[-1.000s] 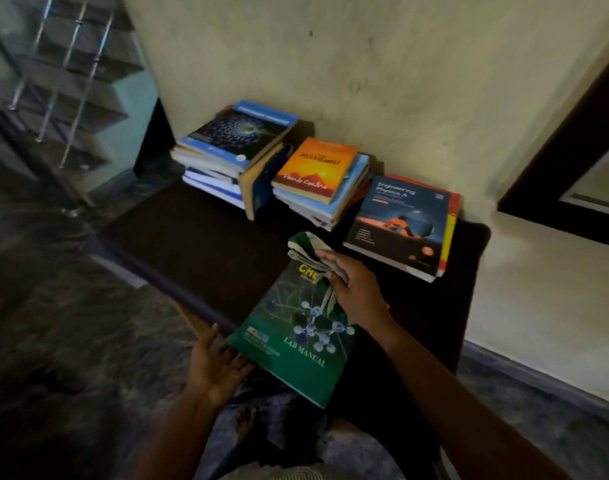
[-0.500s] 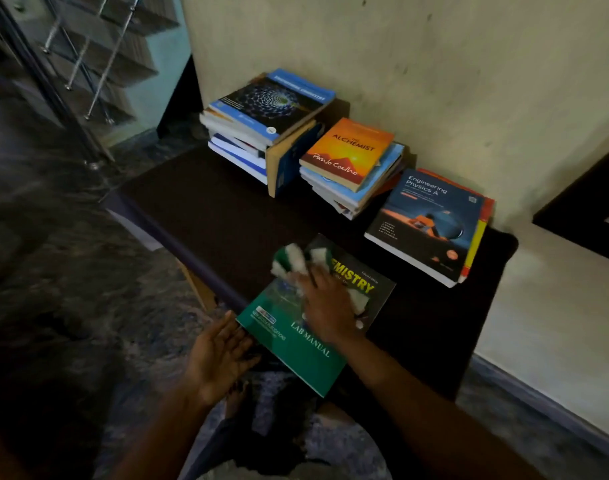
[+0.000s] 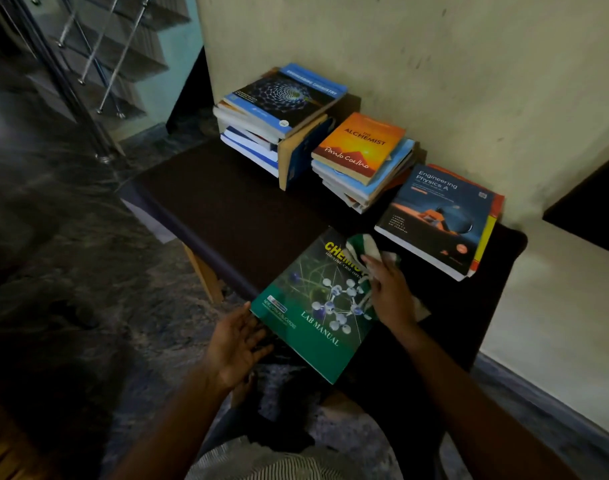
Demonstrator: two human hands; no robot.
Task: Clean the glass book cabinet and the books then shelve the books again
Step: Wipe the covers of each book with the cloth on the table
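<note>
Cream plaster wall fills the upper right; dark mottled stone floor fills the left, with a metal stair railing at the top left. A low table with a dark brown covered top stands against the wall; one pale wooden leg shows under its near edge. Three piles sit along the wall side. Left: a tall stack topped by a blue chemistry textbook with a honeycomb-sphere cover, and a tan-edged blue book on edge against its right side. Middle: a shorter stack topped by the orange paperback "The Alchemist". Right: a blue "Engineering Physics A" textbook lying flat on an orange-red book. The task book, a green "Chemistry Lab Manual" with a white molecule model on its cover, lies face up at the table's near edge, turned at an angle, its near corner jutting past the edge toward the person's lap. The right hand lies on the cover's upper right part, fingers nearly straight, pressing a crumpled green-and-white cloth onto the title. The cloth bunches out beyond the fingertips and beside the palm. The left hand is palm up, fingers spread and loose, fingertips at the manual's near left edge. Whether they support it from beneath cannot be told.
</note>
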